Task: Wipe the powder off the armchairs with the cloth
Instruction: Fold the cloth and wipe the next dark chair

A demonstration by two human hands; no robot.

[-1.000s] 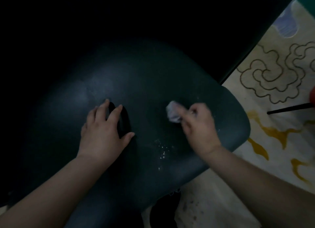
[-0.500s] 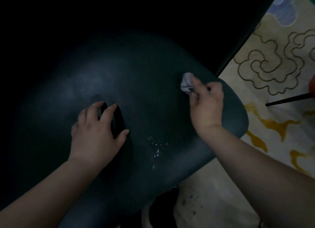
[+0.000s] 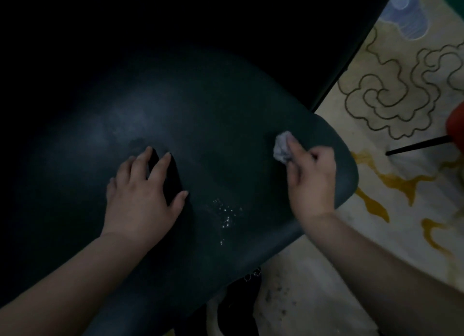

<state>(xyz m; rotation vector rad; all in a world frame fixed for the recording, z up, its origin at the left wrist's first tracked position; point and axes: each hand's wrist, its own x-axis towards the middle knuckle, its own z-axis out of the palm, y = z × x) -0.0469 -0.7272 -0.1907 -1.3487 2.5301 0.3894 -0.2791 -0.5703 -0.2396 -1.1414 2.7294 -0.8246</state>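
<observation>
Right hand (image 3: 312, 180) presses cloth (image 3: 281, 147) on armchair (image 3: 213, 124).

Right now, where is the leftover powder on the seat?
In the head view, the white powder specks lie near the front edge of the dark chair seat, between the left hand and the right hand, nearer than the cloth.

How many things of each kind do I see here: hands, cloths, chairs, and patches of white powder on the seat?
Hands: 2, the left hand flat on the seat, the right hand pinching the cloth.
Cloths: 1, the small crumpled cloth.
Chairs: 1, the dark chair.
Powder patches: 1, the white powder between the hands.
Total: 5.
</observation>
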